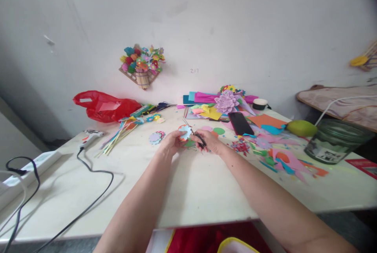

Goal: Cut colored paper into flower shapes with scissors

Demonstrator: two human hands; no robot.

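My left hand (173, 140) pinches a paper flower (185, 132), light blue with scalloped petals on top of an orange layer. In my right hand (209, 141) are small scissors with black handles (201, 140), their blades reaching up beside the right edge of the flower. Both hands are held close together above the middle of the table. To the left of them lie a lilac flower cutout (154, 138) and a pink-red one partly under it. Green and pink paper rounds and small scraps lie around and behind my right hand.
A glue gun (92, 138) with a black cable lies left, near a white power strip (35, 166). A red plastic bag (107, 107) sits at the back left. Right are a phone (240, 123), colourful scraps (287, 160) and a glass jar (335, 143). A flower basket (143, 66) hangs on the wall.
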